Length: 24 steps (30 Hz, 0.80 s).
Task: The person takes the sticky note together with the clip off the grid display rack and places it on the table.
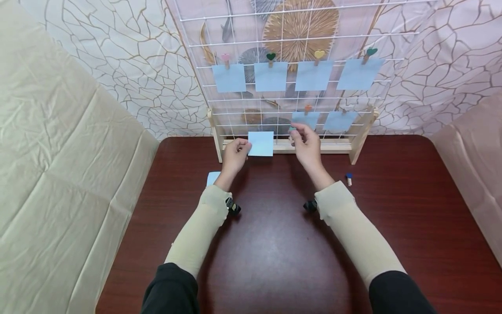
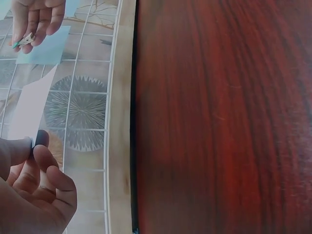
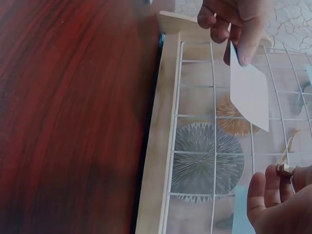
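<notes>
reddish-brown table (image 1: pixel 266 270), white gold-veined backdrop (image 1: pixel 117 52), creased beige side cloths (image 1: pixel 59 174)

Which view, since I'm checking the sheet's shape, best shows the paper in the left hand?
The head view: the paper faces the camera, nearly whole, its left edge in the left hand. Both wrist views show it slanted, its pinched end partly covered.

One rack (image 1: pixel 333 147) carries six blue sheets (image 1: pixel 230 78), four in the upper row and two in the lower row; the left hand (image 1: pixel 235 154) holds one sheet (image 1: pixel 260 144), and at least one partly hidden sheet (image 1: pixel 212 178) lies on the single table (image 1: pixel 255 253), for a minimum of eight. Clips total eight: four upper-row clips (image 1: pixel 271 56), two lower-row clips (image 1: pixel 307 107), one clip (image 1: pixel 291 129) in the right hand (image 1: pixel 307 147), and one loose clip (image 1: pixel 349 179) on the table. Hands total two.
</notes>
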{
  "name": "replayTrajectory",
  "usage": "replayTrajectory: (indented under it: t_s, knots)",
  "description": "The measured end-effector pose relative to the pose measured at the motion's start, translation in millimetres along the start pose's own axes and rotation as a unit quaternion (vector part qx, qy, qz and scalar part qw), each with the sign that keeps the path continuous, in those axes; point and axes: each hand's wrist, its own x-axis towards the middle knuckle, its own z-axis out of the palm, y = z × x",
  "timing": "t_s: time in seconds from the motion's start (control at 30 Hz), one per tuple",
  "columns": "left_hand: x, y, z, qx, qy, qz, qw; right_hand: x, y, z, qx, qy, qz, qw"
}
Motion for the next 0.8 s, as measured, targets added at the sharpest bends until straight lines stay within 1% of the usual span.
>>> replayTrajectory:
  t_s: [0.17, 0.37, 0.47, 0.6, 0.7, 0.8]
  knots:
    - [-2.5, -4.7, -1.7, 0.003, -0.002, -0.009, 1.0000, -3.5, 2.3, -6.2, -0.004, 0.000, 0.001, 1.0000]
    - [-8.3, -5.7, -5.9, 0.003, -0.003, -0.020, 0.9998, -7.4, 5.9, -13.2, -0.016, 0.003, 0.027, 0.9995]
    - [-11.9, -6.5, -7.3, 0.002, 0.000, -0.019, 0.9998, -5.9, 19.8, -17.4, -0.005, 0.007, 0.036, 0.9993]
    - [-16.0, -7.1, -8.5, 0.002, -0.006, -0.013, 0.9999, -3.0, 42.1, -25.0, 0.000, 0.022, 0.042, 0.9989]
    - [-19.0, -7.3, -9.9, 0.004, -0.008, -0.010, 0.9999, -4.4, 49.0, -30.4, -0.003, 0.033, 0.047, 0.9984]
    - [-21.8, -8.9, -12.0, 0.008, -0.002, -0.013, 0.9999, -6.9, 52.7, -35.9, -0.001, 0.037, 0.054, 0.9979]
